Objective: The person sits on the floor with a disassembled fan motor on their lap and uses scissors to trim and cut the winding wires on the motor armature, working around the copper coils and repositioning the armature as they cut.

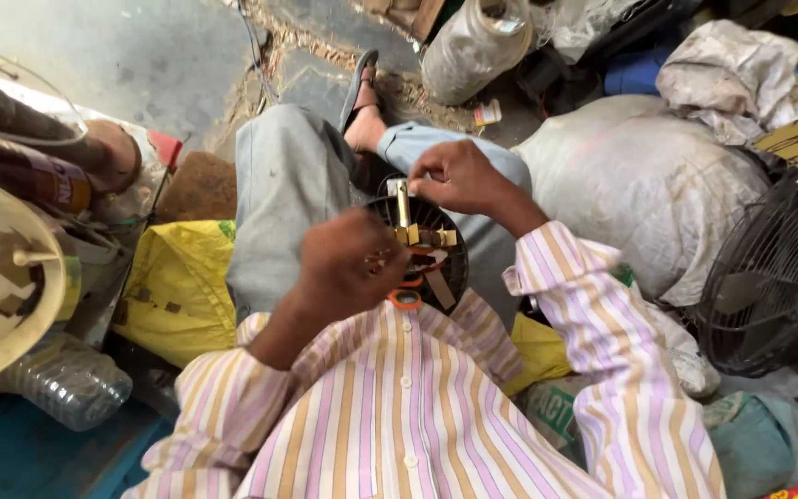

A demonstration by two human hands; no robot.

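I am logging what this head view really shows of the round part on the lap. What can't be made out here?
- Head view: the round black motor part is half hidden by the left hand.
- What the right hand pinches at the brass shaft is too small to tell.
- The black wire fan guard is cut off by the right edge.

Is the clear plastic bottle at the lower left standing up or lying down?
Lying down. The clear plastic bottle rests on its side beside the blue surface, its ribbed body running sideways. Whether it holds anything, I cannot tell.
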